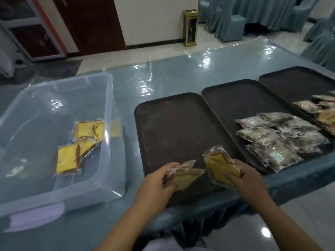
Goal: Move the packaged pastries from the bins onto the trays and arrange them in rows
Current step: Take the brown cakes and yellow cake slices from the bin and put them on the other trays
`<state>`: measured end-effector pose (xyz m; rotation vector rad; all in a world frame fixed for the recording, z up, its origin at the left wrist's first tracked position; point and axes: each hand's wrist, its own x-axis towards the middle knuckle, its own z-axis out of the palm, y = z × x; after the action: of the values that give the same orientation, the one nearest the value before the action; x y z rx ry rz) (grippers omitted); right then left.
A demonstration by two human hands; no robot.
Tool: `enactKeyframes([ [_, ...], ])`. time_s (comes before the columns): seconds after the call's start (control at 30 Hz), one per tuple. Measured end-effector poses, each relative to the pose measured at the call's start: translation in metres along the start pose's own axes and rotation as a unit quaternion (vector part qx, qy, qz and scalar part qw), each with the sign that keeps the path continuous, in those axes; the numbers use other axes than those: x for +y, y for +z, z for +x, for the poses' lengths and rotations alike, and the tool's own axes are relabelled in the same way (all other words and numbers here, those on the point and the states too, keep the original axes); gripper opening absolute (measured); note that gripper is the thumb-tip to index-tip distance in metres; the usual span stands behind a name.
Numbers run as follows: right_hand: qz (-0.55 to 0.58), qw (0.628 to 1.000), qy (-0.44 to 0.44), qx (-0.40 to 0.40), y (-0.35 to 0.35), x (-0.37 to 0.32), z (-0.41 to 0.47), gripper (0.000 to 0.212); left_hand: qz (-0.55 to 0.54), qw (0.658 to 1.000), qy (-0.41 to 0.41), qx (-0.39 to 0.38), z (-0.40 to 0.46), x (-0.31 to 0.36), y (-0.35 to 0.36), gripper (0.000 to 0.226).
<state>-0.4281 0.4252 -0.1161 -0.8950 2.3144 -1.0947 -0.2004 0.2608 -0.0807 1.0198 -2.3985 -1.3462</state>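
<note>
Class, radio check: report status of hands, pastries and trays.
Left hand and right hand each grip yellow packaged pastries over the near tray. Two packs in the clear bin. Nothing blocking.

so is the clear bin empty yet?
Not empty: the clear bin holds a few yellow packaged pastries on its floor.

one clear plastic bin (108, 124) at the left of the frame, with two yellow pastry packs (79, 142) in it. three dark trays (174, 127) in a row toward the upper right. two hands at the bottom, the left hand (155, 183) and the right hand (248, 178), each with yellow packs whose number cannot be told. the brownish packs (272, 138) on the middle and far trays overlap too much to count.
</note>
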Motion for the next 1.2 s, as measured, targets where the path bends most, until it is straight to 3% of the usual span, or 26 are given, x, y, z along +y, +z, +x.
enactKeyframes([
  [0.1,-0.083,0.994,-0.068,-0.035,-0.007,0.01,0.033,0.027,0.039,0.998,-0.005,0.05,0.025,-0.017,0.029,0.05],
  [0.23,-0.233,0.946,-0.223,0.038,0.009,0.027,0.07,0.05,0.138,0.972,0.038,0.185,0.055,-0.025,0.059,0.05],
  [0.3,-0.283,0.938,-0.2,-0.024,0.026,0.045,0.073,0.056,0.224,0.964,0.017,0.142,0.062,-0.037,0.082,0.059],
  [0.37,-0.332,0.919,-0.151,-0.149,0.042,0.072,0.064,0.07,0.295,0.954,-0.044,0.017,0.055,-0.053,0.11,0.072],
  [0.43,-0.354,0.904,-0.147,-0.187,0.049,0.097,0.051,0.079,0.33,0.939,-0.081,-0.052,0.043,-0.064,0.134,0.076],
  [0.63,-0.333,0.92,-0.132,-0.158,0.043,0.107,0.034,0.076,0.299,0.948,-0.103,-0.047,0.033,-0.063,0.14,0.075],
  [0.77,-0.313,0.923,-0.104,-0.198,0.034,0.095,0.037,0.07,0.292,0.948,-0.104,-0.078,0.03,-0.055,0.13,0.078],
  [0.87,-0.289,0.934,-0.102,-0.185,0.024,0.075,0.048,0.059,0.222,0.966,-0.108,-0.083,0.03,-0.041,0.11,0.076],
  [1.03,-0.174,0.962,-0.139,-0.159,0.004,0.009,0.065,0.044,0.05,0.997,-0.064,-0.004,0.015,0.015,0.048,0.06],
  [1.2,-0.062,0.962,-0.218,-0.152,-0.002,-0.071,0.059,0.034,0.021,0.994,-0.013,0.104,-0.035,0.081,-0.032,0.03],
])
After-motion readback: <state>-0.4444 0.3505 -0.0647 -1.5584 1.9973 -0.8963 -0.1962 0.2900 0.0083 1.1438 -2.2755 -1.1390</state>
